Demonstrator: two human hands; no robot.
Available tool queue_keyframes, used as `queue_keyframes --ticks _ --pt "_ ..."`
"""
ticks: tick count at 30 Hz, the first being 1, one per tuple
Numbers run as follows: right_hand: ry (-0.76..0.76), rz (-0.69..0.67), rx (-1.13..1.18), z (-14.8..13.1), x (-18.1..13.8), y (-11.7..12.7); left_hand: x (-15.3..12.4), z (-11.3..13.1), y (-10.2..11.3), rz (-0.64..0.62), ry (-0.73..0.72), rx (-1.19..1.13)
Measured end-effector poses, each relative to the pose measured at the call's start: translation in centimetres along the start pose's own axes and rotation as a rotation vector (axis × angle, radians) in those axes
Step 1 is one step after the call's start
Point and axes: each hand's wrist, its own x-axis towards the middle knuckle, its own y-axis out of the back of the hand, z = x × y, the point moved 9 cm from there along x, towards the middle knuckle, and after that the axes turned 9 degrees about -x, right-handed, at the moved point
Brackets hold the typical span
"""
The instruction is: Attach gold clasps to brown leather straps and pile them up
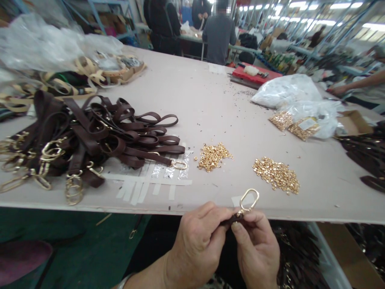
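Observation:
Both my hands meet just below the table's front edge. My left hand point(198, 241) and my right hand point(257, 249) pinch the end of a dark brown leather strap point(231, 219) between thumbs and fingers. A gold oval ring point(249, 199) sticks up from the strap end above my right thumb. Two small heaps of gold rivets point(213, 155) and gold studs point(276, 174) lie on the table just beyond my hands. A pile of brown straps with gold rings point(99, 136) lies to the left.
The pale table point(210, 100) also carries tan straps point(99, 76) and clear plastic at the far left, bags of gold hardware point(300, 126), white plastic bags point(285, 90), a cardboard box point(353, 122) and a red tray point(255, 76). Other people stand at the far end; an arm point(357, 84) reaches in at right.

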Motion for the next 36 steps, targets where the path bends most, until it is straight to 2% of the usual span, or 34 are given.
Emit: queue_keyframes --ticks 3,8,10,12,16,24,31,36 --pt "0.179 0.094 -0.153 -1.4 0.2 0.6 0.2 -0.5 0.0 0.042 0.028 -0.005" --pt "0.597 0.066 -0.672 -4.9 0.1 -0.2 0.6 0.1 0.5 0.149 -0.05 0.079" --pt "0.673 0.093 -0.77 -5.7 0.0 0.1 0.5 0.8 0.4 0.148 -0.101 0.122" --pt "0.705 0.069 -0.771 -6.2 0.0 0.1 0.4 1.3 0.3 0.132 -0.136 0.156" --pt "0.684 -0.022 -0.709 -6.3 0.2 -0.3 0.3 1.5 0.1 0.107 -0.14 0.168" --pt "0.614 -0.026 -0.609 -5.4 0.0 0.2 0.1 1.1 0.1 0.104 -0.113 0.073" --pt "0.44 -0.012 -0.427 -4.0 0.2 0.4 0.0 1.0 0.0 0.075 -0.166 0.076" --pt "0.205 0.097 -0.097 -2.5 -0.1 1.1 -0.2 1.5 -0.1 0.051 -0.223 0.07"
